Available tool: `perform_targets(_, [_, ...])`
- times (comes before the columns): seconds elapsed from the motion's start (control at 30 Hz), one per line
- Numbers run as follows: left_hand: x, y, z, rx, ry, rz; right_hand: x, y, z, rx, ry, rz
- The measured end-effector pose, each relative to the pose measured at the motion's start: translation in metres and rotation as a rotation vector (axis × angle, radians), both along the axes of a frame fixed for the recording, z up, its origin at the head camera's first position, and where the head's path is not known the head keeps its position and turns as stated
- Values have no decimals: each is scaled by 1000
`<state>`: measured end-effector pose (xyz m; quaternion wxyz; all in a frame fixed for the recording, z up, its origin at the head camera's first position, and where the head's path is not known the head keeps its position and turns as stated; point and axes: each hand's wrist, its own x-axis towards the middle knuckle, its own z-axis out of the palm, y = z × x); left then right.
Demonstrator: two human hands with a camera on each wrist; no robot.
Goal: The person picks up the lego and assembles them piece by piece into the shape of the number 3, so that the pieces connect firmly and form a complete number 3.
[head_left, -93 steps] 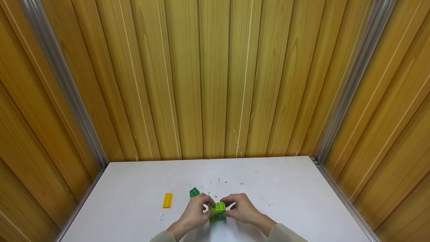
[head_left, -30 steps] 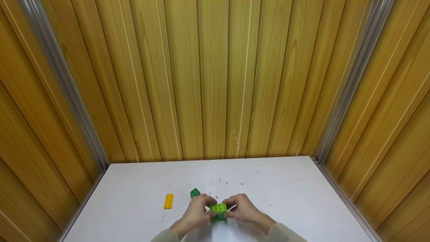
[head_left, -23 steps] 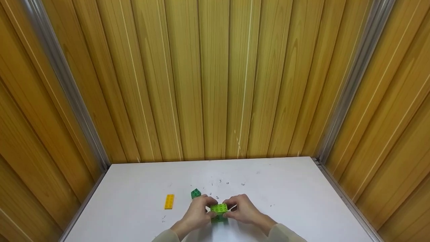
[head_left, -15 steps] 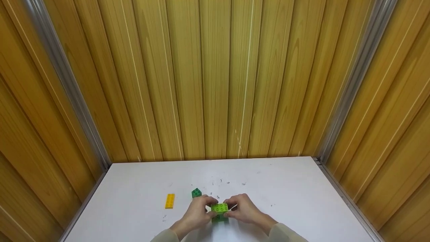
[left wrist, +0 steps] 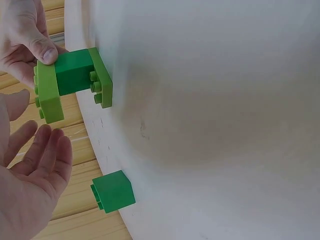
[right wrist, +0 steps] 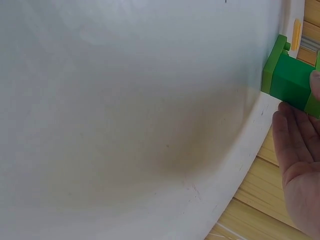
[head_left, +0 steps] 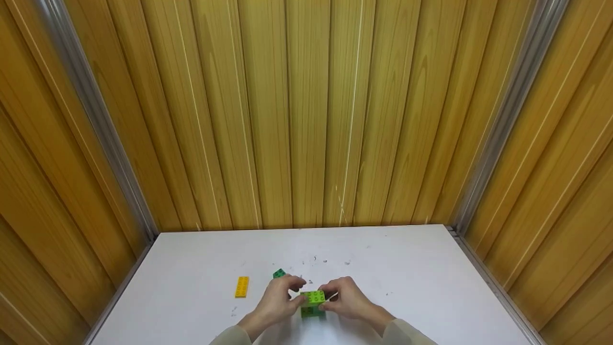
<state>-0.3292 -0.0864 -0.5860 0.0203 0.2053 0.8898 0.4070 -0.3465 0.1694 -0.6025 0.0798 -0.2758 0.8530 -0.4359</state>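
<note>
A green block (head_left: pixel 278 273) is partly hidden by the relaxed left hand (head_left: pixel 275 300), with a yellow brick (head_left: pixel 242 287) farther left. Between both hands, a brick stack (head_left: pixel 314 298) is pinched by the right hand (head_left: pixel 347 299).

On tabletop (head_left: pixel 412 268): brick stack (head_left: pixel 314 297), between left hand (head_left: pixel 276 302) and right hand (head_left: pixel 347 301); loose brick (head_left: pixel 278 273) just behind left hand (partly covered by it in head view); outlying brick (head_left: pixel 242 287) farther left, well apart. Wall (head_left: pixel 306 120) behind tabletop.
</note>
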Motion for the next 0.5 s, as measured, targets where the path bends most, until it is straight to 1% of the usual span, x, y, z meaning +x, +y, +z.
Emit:
perform_targets(0.1, [-2,-5,1,20,35,9,1,0,1,11,-12,-5])
perform_targets(0.2, [-4,-9,2,48,42,26,1,0,2,19,-26,-14])
perform_targets(0.33, [-6,-13,1,68,39,47,0,0,2,14,-40,-15])
perform_targets(0.5, [-9,-17,0,64,23,75,0,2,3,10,-75,-11])
